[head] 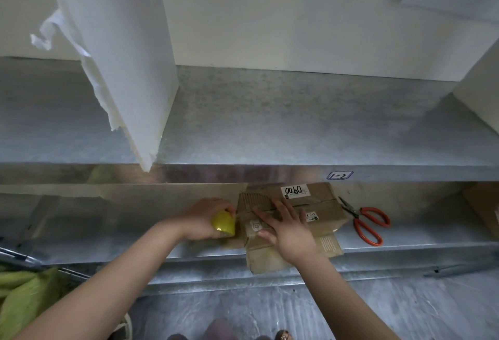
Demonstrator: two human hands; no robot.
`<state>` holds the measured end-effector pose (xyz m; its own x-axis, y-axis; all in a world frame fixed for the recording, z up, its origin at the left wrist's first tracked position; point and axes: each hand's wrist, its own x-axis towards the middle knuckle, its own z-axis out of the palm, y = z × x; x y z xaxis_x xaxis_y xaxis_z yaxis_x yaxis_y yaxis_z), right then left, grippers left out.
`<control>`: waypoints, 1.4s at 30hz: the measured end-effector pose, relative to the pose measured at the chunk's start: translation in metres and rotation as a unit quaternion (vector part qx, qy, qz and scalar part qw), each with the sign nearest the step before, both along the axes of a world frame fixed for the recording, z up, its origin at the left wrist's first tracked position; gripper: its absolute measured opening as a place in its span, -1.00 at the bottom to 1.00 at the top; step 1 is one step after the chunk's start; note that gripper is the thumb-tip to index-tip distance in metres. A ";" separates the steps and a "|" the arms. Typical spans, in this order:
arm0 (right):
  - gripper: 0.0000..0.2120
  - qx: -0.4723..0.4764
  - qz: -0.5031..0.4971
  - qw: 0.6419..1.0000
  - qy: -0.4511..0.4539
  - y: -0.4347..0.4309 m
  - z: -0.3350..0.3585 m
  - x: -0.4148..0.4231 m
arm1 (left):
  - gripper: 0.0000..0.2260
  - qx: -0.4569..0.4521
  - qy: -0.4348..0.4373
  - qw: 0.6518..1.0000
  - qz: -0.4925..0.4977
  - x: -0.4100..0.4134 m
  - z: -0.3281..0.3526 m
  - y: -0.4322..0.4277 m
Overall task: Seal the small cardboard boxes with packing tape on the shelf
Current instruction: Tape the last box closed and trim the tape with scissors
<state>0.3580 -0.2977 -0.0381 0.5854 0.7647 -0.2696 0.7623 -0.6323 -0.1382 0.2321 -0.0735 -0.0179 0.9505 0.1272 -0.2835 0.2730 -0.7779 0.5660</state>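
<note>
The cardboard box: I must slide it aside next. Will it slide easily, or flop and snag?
Probably slides easily: the cardboard box is small and the metal shelf looks smooth. Its open flap hangs past the shelf edge, so it may flop or catch. The right hand presses its top flat, hinting at some give.

Soft dim light, wide-angle edge warp

cardboard box (324, 200): brown, on shelf (108, 231) | tape roll (223, 222): yellow, box's L edge
</note>
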 end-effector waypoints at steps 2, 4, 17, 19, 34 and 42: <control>-0.48 0.000 0.001 1.000 0.001 0.000 0.001 0.001 | -0.52 0.000 0.008 1.000 0.003 0.000 0.001 0.002; -0.48 -0.004 0.003 1.000 0.005 0.001 0.001 0.002 | -0.50 0.009 0.016 1.000 -0.003 0.001 0.002 0.004; -0.49 -0.021 0.004 0.999 0.032 0.006 0.001 0.008 | -0.55 0.016 -0.026 0.999 -0.018 -0.002 -0.018 0.004; -0.49 -0.023 0.003 0.999 0.033 0.006 0.001 0.009 | -0.55 0.002 -0.009 1.000 -0.008 0.000 -0.018 0.006; -0.49 -0.025 0.000 0.999 0.032 0.008 0.008 0.004 | -0.73 0.138 -0.016 0.988 0.063 0.004 -0.020 0.001; -0.49 -0.034 0.003 0.999 0.033 0.008 0.011 0.003 | -0.44 0.072 0.048 0.996 0.037 -0.004 -0.022 0.011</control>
<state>0.3609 -0.2901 -0.0268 0.5600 0.7471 -0.3581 0.7569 -0.6371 -0.1457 0.2281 -0.0630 -0.0398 0.9060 0.2418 -0.3473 0.3805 -0.8248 0.4183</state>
